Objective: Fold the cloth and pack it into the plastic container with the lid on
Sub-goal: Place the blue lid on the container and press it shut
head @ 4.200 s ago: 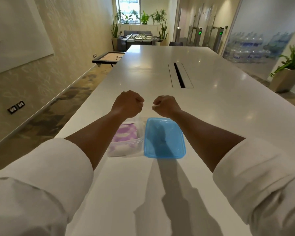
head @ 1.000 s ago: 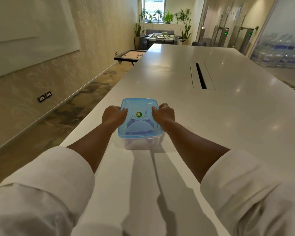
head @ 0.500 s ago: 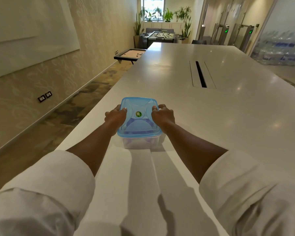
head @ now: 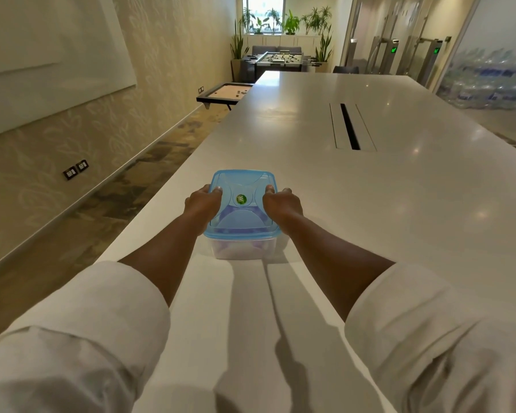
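A clear plastic container point(head: 242, 250) stands on the white table point(head: 385, 204) near its left edge. A blue translucent lid point(head: 242, 210) with a round green sticker sits on top of it. Through the wall and lid I make out a purple and white cloth point(head: 225, 248) inside. My left hand point(head: 201, 204) grips the lid's left edge, thumb on top. On the right edge my right hand point(head: 282, 204) holds the lid the same way. Both forearms stretch out from rolled white sleeves.
The table's left edge drops to a patterned carpet floor point(head: 108, 210). A cable slot point(head: 349, 126) runs down the table's middle. Further off are a low game board point(head: 225, 92), a foosball table point(head: 277, 59), potted plants and glass doors.
4.2 s ago the lid lay beside the container, which stood without it, and my fists hovered above. Now the lid is on and both hands hold it; over the last second they shifted slightly forward.
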